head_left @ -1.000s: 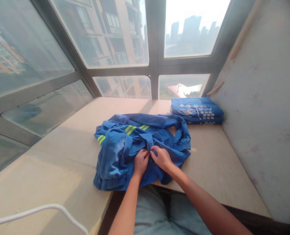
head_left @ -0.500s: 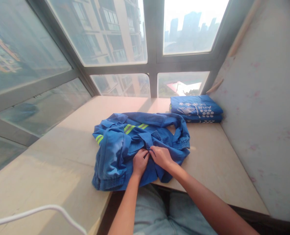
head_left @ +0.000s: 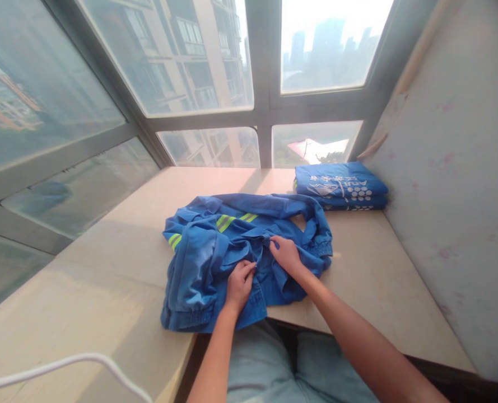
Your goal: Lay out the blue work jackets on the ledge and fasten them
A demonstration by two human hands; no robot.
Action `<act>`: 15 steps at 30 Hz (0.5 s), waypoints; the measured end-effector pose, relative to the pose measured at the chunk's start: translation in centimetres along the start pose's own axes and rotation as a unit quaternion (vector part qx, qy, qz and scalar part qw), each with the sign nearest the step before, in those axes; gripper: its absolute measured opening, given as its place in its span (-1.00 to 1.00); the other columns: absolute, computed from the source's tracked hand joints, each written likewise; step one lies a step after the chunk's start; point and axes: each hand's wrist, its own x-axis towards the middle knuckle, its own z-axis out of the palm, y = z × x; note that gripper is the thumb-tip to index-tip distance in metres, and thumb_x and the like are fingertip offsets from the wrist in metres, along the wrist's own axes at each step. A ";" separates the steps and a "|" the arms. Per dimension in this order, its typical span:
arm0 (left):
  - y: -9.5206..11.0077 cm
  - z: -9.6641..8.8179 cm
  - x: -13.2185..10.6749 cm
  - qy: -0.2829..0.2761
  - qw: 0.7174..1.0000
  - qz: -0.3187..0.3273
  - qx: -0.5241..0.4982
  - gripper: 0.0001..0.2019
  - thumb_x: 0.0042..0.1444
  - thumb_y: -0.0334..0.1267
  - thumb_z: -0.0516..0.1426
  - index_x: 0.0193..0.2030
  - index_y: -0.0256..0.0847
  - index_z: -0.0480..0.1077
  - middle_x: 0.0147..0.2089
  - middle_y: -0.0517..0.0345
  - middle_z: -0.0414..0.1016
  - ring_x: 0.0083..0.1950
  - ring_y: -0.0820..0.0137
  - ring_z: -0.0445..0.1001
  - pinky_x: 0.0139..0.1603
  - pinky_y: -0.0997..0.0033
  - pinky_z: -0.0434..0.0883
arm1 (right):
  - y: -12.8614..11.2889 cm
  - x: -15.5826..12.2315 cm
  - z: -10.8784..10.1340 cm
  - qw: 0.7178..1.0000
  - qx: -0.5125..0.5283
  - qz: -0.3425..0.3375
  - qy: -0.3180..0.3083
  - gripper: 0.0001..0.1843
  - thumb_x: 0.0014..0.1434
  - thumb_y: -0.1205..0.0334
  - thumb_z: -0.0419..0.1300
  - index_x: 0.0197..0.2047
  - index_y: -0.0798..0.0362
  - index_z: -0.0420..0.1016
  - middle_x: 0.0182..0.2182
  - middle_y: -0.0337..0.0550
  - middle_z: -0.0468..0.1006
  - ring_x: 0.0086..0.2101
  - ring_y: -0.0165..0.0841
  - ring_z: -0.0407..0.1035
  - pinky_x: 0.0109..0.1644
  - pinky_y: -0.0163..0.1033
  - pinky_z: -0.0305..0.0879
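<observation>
A blue work jacket (head_left: 196, 268) with yellow-and-grey reflective strips lies spread on the pale wooden surface, its near hem at the front edge. My left hand (head_left: 240, 281) pinches one edge of the jacket's front opening near its lower middle. A little farther up and to the right, my right hand (head_left: 285, 252) is closed on the opposite front edge. The two edges stand apart between my hands. One sleeve is folded down over the left side, and the other curves round at the right with its elastic cuff showing.
Folded blue garments (head_left: 341, 187) with white print are stacked at the back right, against the papered wall (head_left: 450, 224). A white cable (head_left: 80, 358) crosses the near left corner. Framed windows (head_left: 206, 145) border the wooden surface (head_left: 106, 252) at the back and left.
My hands, close together before, have moved apart. The right went up and right with its jacket edge, the left slightly down, and the front opening between them has widened.
</observation>
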 end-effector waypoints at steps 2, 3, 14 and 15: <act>-1.2 -2.0 -0.7 -0.010 0.998 0.015 0.066 -0.67 0.26 -0.40 0.00 0.01 -0.10 0.53 -0.11 0.05 0.50 -0.11 0.37 0.51 -0.06 0.39 0.46 | 1.0 0.4 -1.5 0.999 -0.046 -0.001 0.004 -0.67 0.30 0.24 0.05 0.02 0.00 0.56 -0.13 -0.09 0.65 -0.13 -0.25 0.52 -0.04 -0.28 0.31; -1.9 -3.2 -0.9 -0.018 0.994 0.023 0.103 -0.64 0.25 -0.42 -0.01 0.03 -0.08 0.52 -0.10 0.06 0.50 -0.10 0.36 0.51 -0.07 0.39 0.46 | 1.5 0.5 -2.3 0.997 -0.077 -0.005 0.002 -0.68 0.30 0.23 0.05 0.02 -0.02 0.55 -0.13 -0.10 0.64 -0.14 -0.24 0.52 -0.07 -0.27 0.31; 2.6 -6.9 -0.6 -0.018 0.979 0.066 0.191 -0.80 0.25 -0.28 0.11 -0.05 -0.11 0.51 -0.07 0.09 0.56 -0.02 0.30 0.51 0.07 0.27 0.45 | -4.2 -1.5 -5.1 0.957 -0.172 -0.232 -0.010 -0.76 0.32 0.18 0.06 -0.12 0.04 0.52 -0.08 0.01 0.51 -0.03 -0.18 0.31 0.05 -0.14 0.21; 3.6 -6.2 -0.3 0.008 0.980 0.073 0.184 -0.80 0.27 -0.28 0.09 -0.05 -0.12 0.50 -0.07 0.08 0.55 0.00 0.31 0.49 0.09 0.27 0.43 | -5.1 -1.4 -4.6 0.953 -0.155 -0.261 -0.014 -0.77 0.32 0.18 0.06 -0.08 0.02 0.51 -0.04 0.00 0.50 0.00 -0.19 0.29 0.08 -0.13 0.19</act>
